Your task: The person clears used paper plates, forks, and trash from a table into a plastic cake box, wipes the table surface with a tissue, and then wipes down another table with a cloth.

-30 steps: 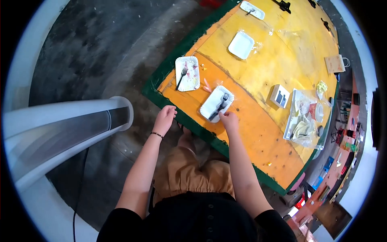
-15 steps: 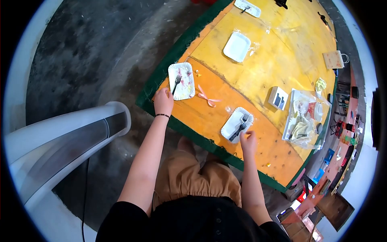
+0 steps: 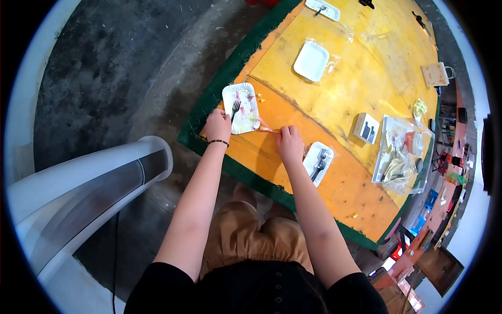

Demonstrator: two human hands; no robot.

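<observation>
My left hand (image 3: 218, 126) is closed at the lower left edge of a stained white tray (image 3: 247, 124), which bears a black fork (image 3: 235, 109). My right hand (image 3: 290, 144) pinches the right end of a pink ribbon (image 3: 267, 129), whose other end lies by the stained tray. Just right of my right wrist sits a second white tray (image 3: 312, 155) with dark forks (image 3: 320, 161) in it, partly hidden by my forearm.
Farther up the yellow-orange table (image 3: 348, 191) are an empty white tray (image 3: 311, 61) and another with a fork (image 3: 323, 9). At right stand a small box (image 3: 366, 128), a plastic-covered tray (image 3: 380, 152) and a paper bag (image 3: 434, 74). A white appliance (image 3: 89, 172) stands at left.
My left hand has moved up to the stained tray's edge. My right hand pushed the fork tray rightward, let it go, then moved left and took hold of the pink ribbon.
</observation>
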